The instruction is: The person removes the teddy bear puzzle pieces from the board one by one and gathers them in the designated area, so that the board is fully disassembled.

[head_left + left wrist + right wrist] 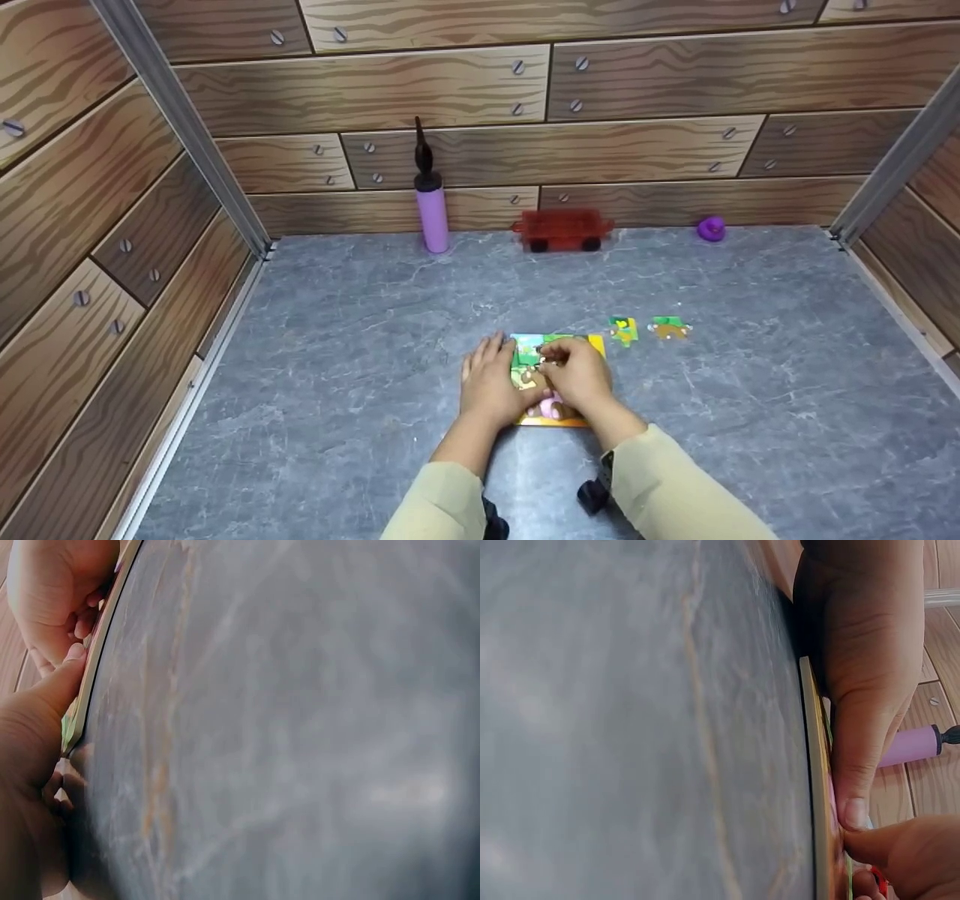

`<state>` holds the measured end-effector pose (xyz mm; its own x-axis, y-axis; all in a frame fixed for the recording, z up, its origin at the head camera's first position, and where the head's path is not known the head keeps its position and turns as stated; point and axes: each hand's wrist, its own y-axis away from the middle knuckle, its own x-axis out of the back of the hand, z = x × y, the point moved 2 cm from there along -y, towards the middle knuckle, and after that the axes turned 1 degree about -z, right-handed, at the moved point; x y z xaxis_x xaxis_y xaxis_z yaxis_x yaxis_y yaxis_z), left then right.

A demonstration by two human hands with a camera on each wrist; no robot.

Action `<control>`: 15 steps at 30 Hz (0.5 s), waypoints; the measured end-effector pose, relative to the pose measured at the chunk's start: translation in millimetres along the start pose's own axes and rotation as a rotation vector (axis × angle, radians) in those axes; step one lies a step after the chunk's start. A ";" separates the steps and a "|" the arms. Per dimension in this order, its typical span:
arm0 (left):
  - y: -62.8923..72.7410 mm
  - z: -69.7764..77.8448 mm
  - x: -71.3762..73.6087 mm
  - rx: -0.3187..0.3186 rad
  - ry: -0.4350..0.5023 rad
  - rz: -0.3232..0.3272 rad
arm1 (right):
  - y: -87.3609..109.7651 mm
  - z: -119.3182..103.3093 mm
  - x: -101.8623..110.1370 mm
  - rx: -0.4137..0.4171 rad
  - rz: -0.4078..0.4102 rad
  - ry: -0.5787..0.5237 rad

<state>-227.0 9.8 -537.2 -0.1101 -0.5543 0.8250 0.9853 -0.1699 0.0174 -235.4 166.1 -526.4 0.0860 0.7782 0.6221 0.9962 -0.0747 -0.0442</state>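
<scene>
A jigsaw puzzle board (596, 343) with a yellow-orange border and a colourful picture lies flat on the grey table, partly hidden under both hands. My left hand (491, 384) rests along its left side with fingers spread forward, and the thumb presses on the picture. Over the middle of the board, my right hand (583, 375) pinches a small puzzle piece (850, 877) between thumb and fingers; most of that piece is hidden. Two loose pieces lie beyond the board to the right: a green-yellow puzzle piece (623, 330) and a brown-green puzzle piece (670, 328).
Along the back wall stand a purple hand pump (433, 217) with a black nozzle, a translucent red toy wagon (564, 229) and a purple rubber duck (711, 229). Wood-patterned walls (450, 86) enclose the table (337, 375) at the back and sides.
</scene>
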 end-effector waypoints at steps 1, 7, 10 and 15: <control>-0.2 0.2 -0.3 -0.001 0.002 -0.001 | 0.1 0.4 0.2 0.006 0.005 0.005; -0.2 0.5 -0.5 -0.007 -0.004 -0.001 | -0.5 3.7 3.1 0.035 0.035 -0.037; -0.4 -0.6 -0.9 -0.013 -0.010 0.005 | 0.2 5.2 6.9 0.058 0.049 -0.116; -0.6 -1.7 -1.5 -0.019 -0.009 0.010 | 2.5 6.9 17.4 0.121 0.100 -0.206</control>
<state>-227.6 9.3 -539.3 -0.0988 -0.5488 0.8301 0.9837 -0.1800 -0.0019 -231.4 183.6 -521.0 0.1727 0.8822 0.4381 0.9758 -0.0925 -0.1984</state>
